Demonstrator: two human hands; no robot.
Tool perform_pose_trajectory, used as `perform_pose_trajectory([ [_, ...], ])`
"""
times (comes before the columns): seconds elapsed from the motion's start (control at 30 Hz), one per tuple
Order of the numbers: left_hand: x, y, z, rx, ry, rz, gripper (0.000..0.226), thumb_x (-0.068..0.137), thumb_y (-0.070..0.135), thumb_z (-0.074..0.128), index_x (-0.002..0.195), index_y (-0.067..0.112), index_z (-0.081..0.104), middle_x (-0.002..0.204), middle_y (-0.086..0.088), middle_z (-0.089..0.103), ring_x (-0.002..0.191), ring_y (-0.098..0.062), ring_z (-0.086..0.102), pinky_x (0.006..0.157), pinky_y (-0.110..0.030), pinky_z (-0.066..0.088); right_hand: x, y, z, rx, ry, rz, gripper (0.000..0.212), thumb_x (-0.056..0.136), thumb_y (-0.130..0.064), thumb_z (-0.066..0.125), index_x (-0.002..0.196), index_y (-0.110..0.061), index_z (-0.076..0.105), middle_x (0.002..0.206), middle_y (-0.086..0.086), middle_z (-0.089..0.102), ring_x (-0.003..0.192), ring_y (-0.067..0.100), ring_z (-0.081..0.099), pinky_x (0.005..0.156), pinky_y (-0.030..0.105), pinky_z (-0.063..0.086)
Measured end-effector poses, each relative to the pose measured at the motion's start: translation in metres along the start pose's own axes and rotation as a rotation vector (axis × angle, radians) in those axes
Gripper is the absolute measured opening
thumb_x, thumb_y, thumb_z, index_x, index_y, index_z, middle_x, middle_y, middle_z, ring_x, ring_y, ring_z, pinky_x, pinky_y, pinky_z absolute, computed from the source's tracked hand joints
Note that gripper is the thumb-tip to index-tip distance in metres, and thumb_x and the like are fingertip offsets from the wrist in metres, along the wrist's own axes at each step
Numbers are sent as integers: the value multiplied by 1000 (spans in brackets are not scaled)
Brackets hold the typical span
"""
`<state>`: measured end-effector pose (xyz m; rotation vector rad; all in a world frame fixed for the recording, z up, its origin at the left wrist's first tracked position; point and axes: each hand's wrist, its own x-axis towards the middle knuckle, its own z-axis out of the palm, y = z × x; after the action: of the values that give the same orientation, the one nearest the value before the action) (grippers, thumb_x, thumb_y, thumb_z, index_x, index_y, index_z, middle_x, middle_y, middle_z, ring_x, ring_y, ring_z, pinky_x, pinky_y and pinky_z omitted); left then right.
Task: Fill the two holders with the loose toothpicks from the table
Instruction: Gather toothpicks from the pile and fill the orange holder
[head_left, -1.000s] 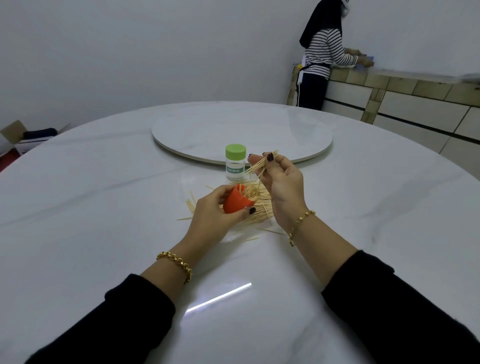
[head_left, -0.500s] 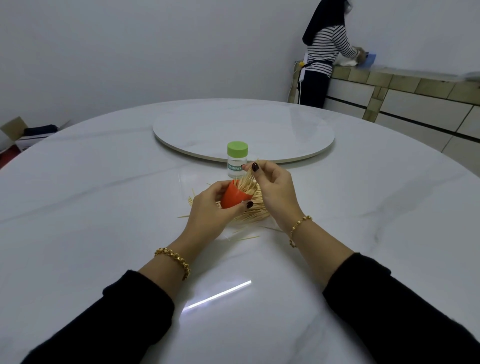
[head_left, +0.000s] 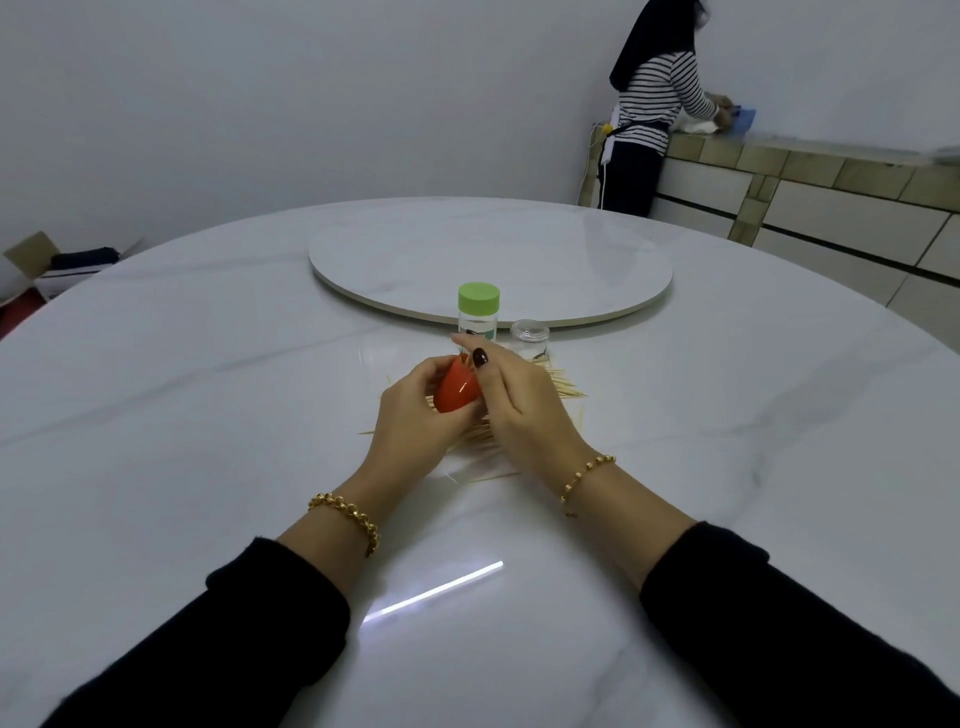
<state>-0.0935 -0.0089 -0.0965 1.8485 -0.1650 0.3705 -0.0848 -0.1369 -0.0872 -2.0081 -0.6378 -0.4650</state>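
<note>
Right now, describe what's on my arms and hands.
A black long sleeve covers each forearm: left sleeve, right sleeve, both ending short of the wrist. Each wrist carries a gold chain-link bracelet: left bracelet, right bracelet. The right thumbnail wears dark polish.

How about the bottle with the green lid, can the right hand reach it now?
Probably yes: the green-lidded bottle stands just beyond the right hand, nothing between them. That hand is busy at the orange holder that the left hand grips, though.
</note>
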Motion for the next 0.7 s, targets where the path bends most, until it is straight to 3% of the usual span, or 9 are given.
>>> perform_pose_trajectory([
  [0.13, 0, 4, -3, 50, -26, 15, 28, 74, 17, 71, 101, 19, 66, 85, 10, 67, 79, 2, 61, 65, -5, 43, -1, -6, -1, -120, -40, -131, 44, 98, -24, 31, 133, -9, 53, 134, 5, 57, 127, 14, 48, 107, 33, 38],
  [0.23, 0, 5, -4, 57, -57, 20, 19, 73, 12, 67, 91, 19, 65, 73, 12, 64, 64, 4, 57, 59, -8, 41, 0, -5, 0, -334, -108, -202, 55, 96, -33, 23, 137, -8, 48, 143, 6, 48, 137, 15, 37, 116, 33, 20],
  [0.37, -1, 4, -3, -42, -117, -12, 37, 70, 7, 76, 104, 18, 66, 92, 7, 70, 87, -5, 65, 74, -18, 52, 4, 1, -5, -576, -110, -146, 67, 93, -46, 11, 144, -14, 39, 157, -2, 22, 146, 10, 13, 119, 44, 0],
  [0.5, -2, 2, -4, -127, -144, -24, 45, 68, 7, 82, 108, 17, 65, 100, 4, 71, 94, -6, 66, 81, -19, 53, 3, 9, -15, -384, -76, -75, 60, 95, -44, 13, 148, -21, 32, 158, -5, 19, 145, 2, 9, 119, 43, -1],
  [0.63, -2, 4, -5, -152, -132, -12, 46, 70, 4, 81, 108, 21, 63, 102, 9, 69, 95, -1, 65, 78, -12, 49, -3, 10, -18, -90, -21, 77, 56, 95, -37, 23, 147, -18, 35, 149, -5, 40, 138, 3, 30, 117, 48, 17],
  [0.7, -3, 4, -5, -153, -139, -7, 43, 71, 5, 80, 106, 24, 64, 101, 8, 71, 95, -2, 66, 81, -15, 51, -9, 5, -14, -90, -77, 76, 56, 95, -38, 22, 146, -19, 36, 143, -8, 46, 133, 1, 35, 118, 45, 13],
])
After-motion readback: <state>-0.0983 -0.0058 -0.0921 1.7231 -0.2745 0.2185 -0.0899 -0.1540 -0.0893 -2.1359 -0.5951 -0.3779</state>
